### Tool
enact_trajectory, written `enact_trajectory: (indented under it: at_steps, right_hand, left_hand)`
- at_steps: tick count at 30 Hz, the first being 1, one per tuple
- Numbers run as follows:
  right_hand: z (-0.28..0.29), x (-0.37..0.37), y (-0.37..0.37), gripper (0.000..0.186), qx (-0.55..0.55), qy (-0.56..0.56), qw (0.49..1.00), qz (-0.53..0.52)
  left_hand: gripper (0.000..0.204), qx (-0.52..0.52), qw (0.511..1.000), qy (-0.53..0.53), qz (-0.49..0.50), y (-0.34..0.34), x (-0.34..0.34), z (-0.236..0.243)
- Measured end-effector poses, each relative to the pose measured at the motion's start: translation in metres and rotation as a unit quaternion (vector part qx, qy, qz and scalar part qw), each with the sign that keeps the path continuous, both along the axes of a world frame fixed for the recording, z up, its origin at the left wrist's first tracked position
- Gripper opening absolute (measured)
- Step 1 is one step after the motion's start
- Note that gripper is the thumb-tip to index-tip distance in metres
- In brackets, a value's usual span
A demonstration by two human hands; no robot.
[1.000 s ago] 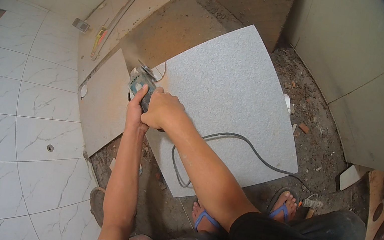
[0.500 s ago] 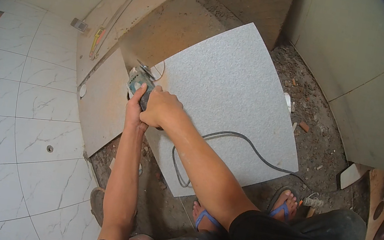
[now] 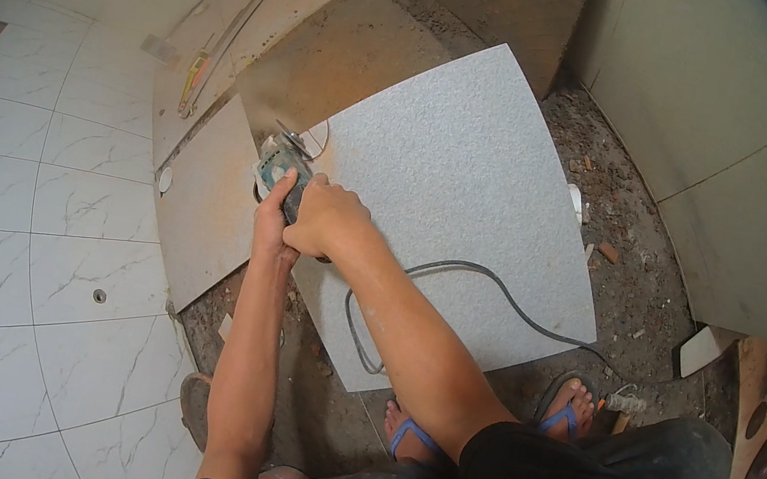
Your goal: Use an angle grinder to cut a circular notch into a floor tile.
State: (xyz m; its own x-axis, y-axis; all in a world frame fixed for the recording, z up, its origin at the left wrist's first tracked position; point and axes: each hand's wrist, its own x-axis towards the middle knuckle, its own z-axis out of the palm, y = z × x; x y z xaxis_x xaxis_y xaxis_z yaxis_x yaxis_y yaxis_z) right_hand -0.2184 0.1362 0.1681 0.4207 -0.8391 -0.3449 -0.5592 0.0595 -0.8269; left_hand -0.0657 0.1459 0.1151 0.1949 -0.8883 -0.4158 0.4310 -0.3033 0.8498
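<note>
Both hands are wrapped around a green angle grinder (image 3: 277, 161). My left hand (image 3: 277, 212) grips it from the left with the thumb along its body. My right hand (image 3: 331, 219) closes around its rear, partly covering it. The disc, seen edge-on, is at the left edge of a large grey speckled tile (image 3: 456, 171), beside a white round piece (image 3: 316, 139) on that edge. Whether the disc touches either one I cannot tell. Dust hangs near the disc. A black cord (image 3: 489, 276) loops over the tile.
Left of the grinder lies another tile (image 3: 206, 210). Beyond it are a yellow-and-red tool (image 3: 194, 81) and a long metal straightedge (image 3: 255, 5). Rubble (image 3: 620, 218) covers the ground on the right by the wall. My sandalled feet (image 3: 568, 412) stand at the tile's near edge.
The grinder and both hands have shifted very slightly toward me and to the right. The small grey object by the left wall looks fainter through haze.
</note>
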Motion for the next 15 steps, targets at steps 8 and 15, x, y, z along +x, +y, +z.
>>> enact_trajectory:
  at_steps: [8,15]
  right_hand:
    - [0.0029,-0.0024,0.0006,0.067,0.018,0.002,1.000,0.011]
    - [0.0026,-0.0042,0.0017,0.066,0.017,0.004,1.000,0.012]
  left_hand:
    - [0.031,0.007,1.000,0.003,0.000,0.0013,0.0013,-0.0026]
    - [0.022,0.003,1.000,0.030,0.004,0.0034,-0.0027,-0.0009]
